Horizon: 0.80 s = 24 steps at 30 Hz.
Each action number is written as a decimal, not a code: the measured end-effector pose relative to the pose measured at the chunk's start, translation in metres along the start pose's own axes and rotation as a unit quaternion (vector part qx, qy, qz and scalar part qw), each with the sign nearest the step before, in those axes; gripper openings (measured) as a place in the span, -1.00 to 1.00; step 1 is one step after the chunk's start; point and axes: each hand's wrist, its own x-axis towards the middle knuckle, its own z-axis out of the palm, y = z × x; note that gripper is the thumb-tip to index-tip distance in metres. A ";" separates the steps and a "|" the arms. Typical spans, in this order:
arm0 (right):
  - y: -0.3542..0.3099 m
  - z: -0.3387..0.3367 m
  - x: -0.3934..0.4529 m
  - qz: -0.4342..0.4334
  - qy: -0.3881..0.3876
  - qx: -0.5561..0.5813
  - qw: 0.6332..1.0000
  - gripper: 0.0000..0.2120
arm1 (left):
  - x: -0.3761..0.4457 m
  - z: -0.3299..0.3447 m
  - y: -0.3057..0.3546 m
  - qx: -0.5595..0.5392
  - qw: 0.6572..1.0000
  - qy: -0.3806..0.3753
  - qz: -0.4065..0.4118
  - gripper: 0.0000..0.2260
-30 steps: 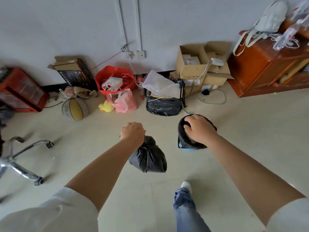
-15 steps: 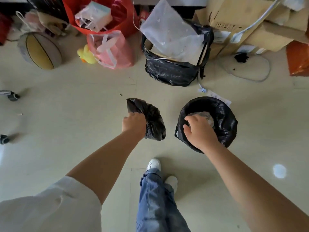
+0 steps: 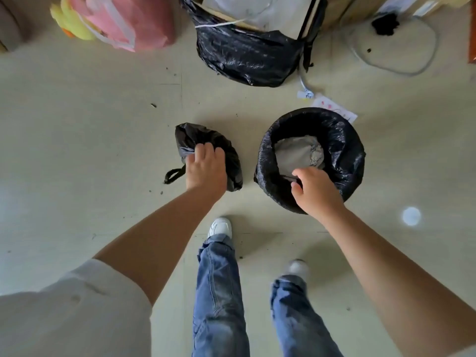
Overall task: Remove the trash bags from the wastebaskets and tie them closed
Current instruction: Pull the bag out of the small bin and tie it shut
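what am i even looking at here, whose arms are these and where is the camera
The camera sits on a person's head and looks down, so the two bare arms and the jeans and shoes below are that person's own. There is no machine. The left hand rests on a small tied black trash bag on the floor, fingers curled into its top. The right hand reaches to the near rim of a wastebasket lined with a black bag, crumpled paper inside; whether it grips the liner yet is unclear. Farther off lie a bigger black bag and a pink bag.

Tied bag (image 3: 206, 148) left of wastebasket (image 3: 342, 155)
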 end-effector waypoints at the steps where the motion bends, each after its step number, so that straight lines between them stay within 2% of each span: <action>1: 0.010 -0.006 -0.002 -0.007 0.000 -0.010 1.000 -0.69 | -0.005 -0.001 0.011 -0.012 1.000 -0.006 0.014 -0.73; 4: 0.052 -0.023 -0.012 -0.015 0.001 -0.047 0.999 -0.71 | -0.029 0.004 0.048 -0.052 0.997 -0.037 0.041 -0.76; 8: 0.108 -0.030 -0.021 -0.011 -0.019 -0.091 0.996 -0.72 | -0.064 0.027 0.099 -0.086 0.994 -0.071 0.018 -0.73; 13: 0.166 -0.008 -0.038 -0.128 -0.062 -0.182 0.973 -0.72 | -0.096 0.064 0.161 -0.098 0.990 -0.089 -0.052 -0.68; 17: 0.202 0.009 -0.030 -0.199 -0.050 -0.215 0.955 -0.69 | -0.094 0.093 0.199 -0.120 0.990 -0.032 -0.062 -0.66; 24: 0.232 0.091 0.013 -0.273 0.024 -0.198 0.941 -0.60 | -0.058 0.164 0.216 -0.106 0.993 0.056 -0.005 -0.61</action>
